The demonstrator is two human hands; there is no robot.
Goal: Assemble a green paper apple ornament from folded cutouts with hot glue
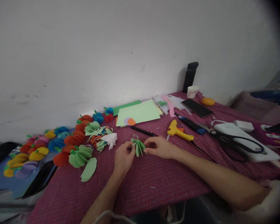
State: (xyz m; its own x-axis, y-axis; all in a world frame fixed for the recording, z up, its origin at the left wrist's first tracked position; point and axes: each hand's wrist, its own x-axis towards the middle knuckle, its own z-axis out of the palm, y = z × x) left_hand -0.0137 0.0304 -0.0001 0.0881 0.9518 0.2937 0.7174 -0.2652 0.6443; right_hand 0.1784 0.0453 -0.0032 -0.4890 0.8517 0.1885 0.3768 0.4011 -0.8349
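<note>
Between my two hands is a light green folded paper pumpkin (138, 147), its leaves fanned out and a thin curled strip on top. My left hand (124, 155) pinches its left side with closed fingers. On the right side, my right hand (158, 147) pinches a leaf's edge between thumb and fingers. Just behind them lies a black pen (143, 131). A yellow glue gun (180, 132) rests to the right of my right hand. Left of my left hand are a finished green paper pumpkin (81, 156) and loose green paper pieces (89, 169).
Colourful paper pumpkins (74, 138) crowd the left, beside paper scraps (100, 138). Green sheets (140, 112) lie at the back. Rightward are a cutter (191, 123), black scissors (233, 140), a phone (197, 107), a white power bank (249, 144), a paper cup (192, 91) and a black bottle (190, 77).
</note>
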